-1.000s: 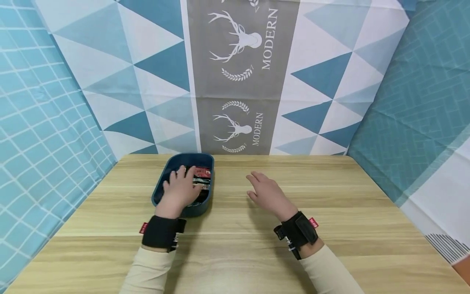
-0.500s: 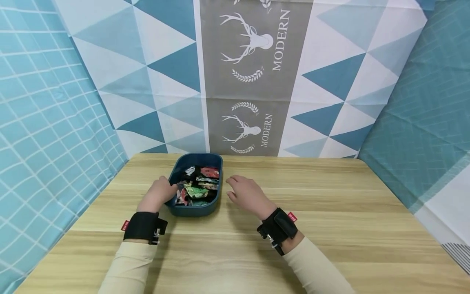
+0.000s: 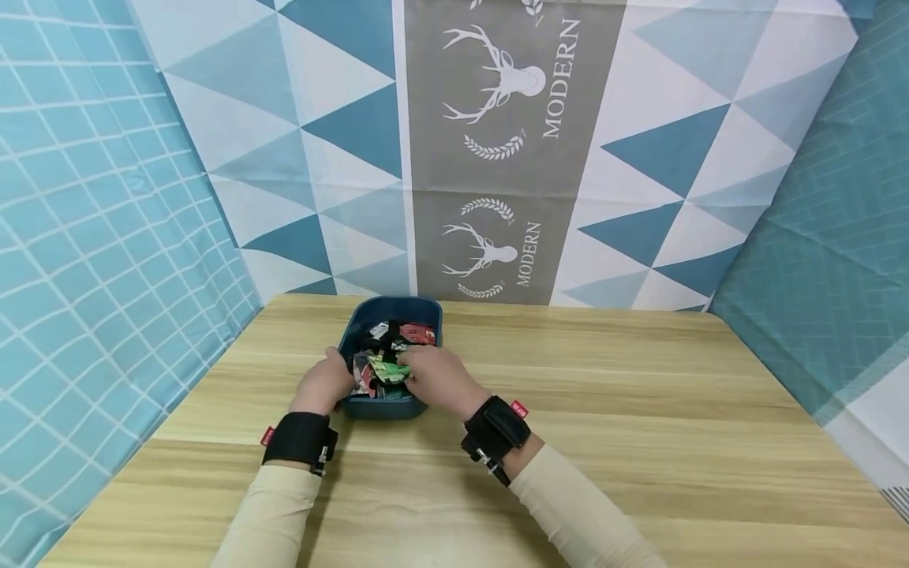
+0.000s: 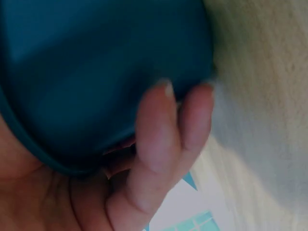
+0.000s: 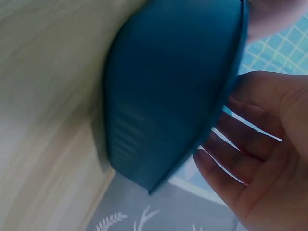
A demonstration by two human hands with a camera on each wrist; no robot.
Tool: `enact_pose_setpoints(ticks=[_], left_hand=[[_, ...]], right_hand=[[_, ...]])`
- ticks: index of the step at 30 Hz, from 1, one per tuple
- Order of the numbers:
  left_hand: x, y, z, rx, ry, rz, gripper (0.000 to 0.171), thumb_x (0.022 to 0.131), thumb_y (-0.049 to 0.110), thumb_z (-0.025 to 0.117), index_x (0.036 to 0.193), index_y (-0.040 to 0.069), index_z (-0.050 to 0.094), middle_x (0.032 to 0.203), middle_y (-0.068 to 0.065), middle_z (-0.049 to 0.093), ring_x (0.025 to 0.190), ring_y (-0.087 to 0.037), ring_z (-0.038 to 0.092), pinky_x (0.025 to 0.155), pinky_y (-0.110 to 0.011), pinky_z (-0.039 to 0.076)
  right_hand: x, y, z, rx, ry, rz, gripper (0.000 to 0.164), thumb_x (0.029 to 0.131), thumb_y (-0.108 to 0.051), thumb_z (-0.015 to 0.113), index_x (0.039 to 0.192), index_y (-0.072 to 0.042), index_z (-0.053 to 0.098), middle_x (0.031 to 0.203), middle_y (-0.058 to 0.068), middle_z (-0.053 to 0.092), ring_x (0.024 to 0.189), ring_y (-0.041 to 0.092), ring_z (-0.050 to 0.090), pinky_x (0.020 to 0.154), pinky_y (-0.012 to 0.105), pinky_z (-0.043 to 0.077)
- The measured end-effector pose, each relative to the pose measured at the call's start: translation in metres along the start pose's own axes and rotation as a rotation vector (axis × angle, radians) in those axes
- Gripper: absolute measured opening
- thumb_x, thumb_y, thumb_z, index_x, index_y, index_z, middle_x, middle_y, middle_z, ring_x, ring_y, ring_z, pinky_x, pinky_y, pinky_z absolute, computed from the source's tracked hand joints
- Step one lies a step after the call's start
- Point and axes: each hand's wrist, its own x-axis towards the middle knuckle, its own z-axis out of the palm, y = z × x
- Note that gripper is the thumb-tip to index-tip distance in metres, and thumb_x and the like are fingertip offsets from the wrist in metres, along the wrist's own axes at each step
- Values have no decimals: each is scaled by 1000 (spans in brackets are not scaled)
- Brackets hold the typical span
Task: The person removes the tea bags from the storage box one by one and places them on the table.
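A: Scene, largest first?

B: A patterned backdrop (image 3: 497,142) is hung behind a wooden counter (image 3: 639,410). A dark blue tray (image 3: 389,312) is set toward the left of the counter's far part, filled with small wrapped packets (image 3: 387,367).

A: Left hand?

B: The left hand (image 3: 323,384) is placed at the tray's left wall; in the wrist view its fingers (image 4: 159,130) are curled against the outside of the tray (image 4: 96,82), thumb side at the rim, so the wall is gripped.

A: Right hand?

B: The right hand (image 3: 435,377) is laid over the tray's near right part, above the packets. In the wrist view the fingers (image 5: 250,139) are seen spread and loose just inside the rim of the tray (image 5: 168,96); nothing is pinched as far as can be seen.

A: Risks?

B: The tray is light-looking and held on one side only, so it could be tipped or slid if the rim is pushed down by the right hand. Packets are piled loose near the rim; several could be dragged out onto the counter at once, or one could be dropped from a weak pinch.
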Motion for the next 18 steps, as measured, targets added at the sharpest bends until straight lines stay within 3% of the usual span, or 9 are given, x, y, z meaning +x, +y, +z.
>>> enact_pose_setpoints(ticks=[9,18], left_hand=[[4,9,1,72,25,-37,61,94,10,42,138,-21,13,74,-24,61,47,-25,57,47,-34,43],[5,5,0,110,0,-36,67,92,10,44,138,-23,7,75,-24,60,55,-27,55,54,-35,40]], right_hand=[[13,-3,14,70,-122,51,32,88,-16,63,121,-14,63,117,1,65,105,14,61,83,26,49],[28,0,21,50,-229,102,33,89,-20,63,122,-15,62,118,0,65,101,13,62,74,24,50]])
